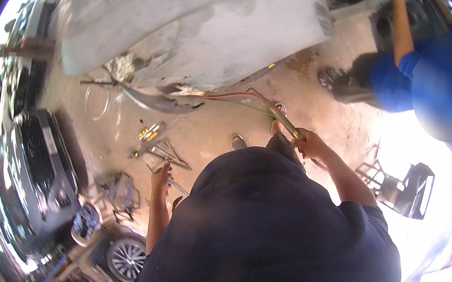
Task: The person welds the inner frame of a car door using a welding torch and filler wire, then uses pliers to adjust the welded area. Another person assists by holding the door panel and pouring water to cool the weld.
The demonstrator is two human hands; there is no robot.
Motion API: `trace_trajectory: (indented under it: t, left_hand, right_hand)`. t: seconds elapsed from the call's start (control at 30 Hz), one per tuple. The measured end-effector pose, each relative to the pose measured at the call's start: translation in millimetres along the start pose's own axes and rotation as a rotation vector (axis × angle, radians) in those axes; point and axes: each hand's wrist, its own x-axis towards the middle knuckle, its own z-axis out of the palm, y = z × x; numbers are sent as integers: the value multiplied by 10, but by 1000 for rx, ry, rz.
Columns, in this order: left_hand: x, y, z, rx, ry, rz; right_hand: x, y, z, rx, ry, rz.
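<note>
My right hand (311, 146) is wrapped round a brass-coloured gas torch (287, 121), which points away from me toward the car body. A red hose (232, 94) and a green hose (236, 103) run along the floor near its far end. My left hand (161, 179) is held low at my left side, its fingers closed on a thin grey rod (178, 187) that slants toward my body. Ahead of me stands a grey-white car body (205, 31) with a ragged, rusty lower edge. A torn strip of sheet metal (157, 100) hangs or lies beneath that edge; I cannot tell which.
Yellow-handled tools (149, 133) and a metal frame (170, 155) lie on the floor ahead-left. A dark car (45, 164) stands at left, a wheel (127, 258) near-left. At right are a co-worker in blue (391, 82) and a black metal frame (411, 192).
</note>
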Motion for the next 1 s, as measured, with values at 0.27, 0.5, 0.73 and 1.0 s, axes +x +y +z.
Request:
trace_trajectory:
  t: [0.27,0.5,0.73,1.0]
  left_hand:
    - [435,538,-274,491,-51,198]
    - [241,1039,-310,853,1,361]
    - [-130,1043,-366,1395,-136,889]
    - [-866,386,60,997,-69,39]
  right_hand:
    - [1054,1011,352,523,379,0]
    - [2038,96,-120,333,417,-208]
    - [3651,-542,-79,413,603,-428]
    - [4151,-641,-106,256,533,-818]
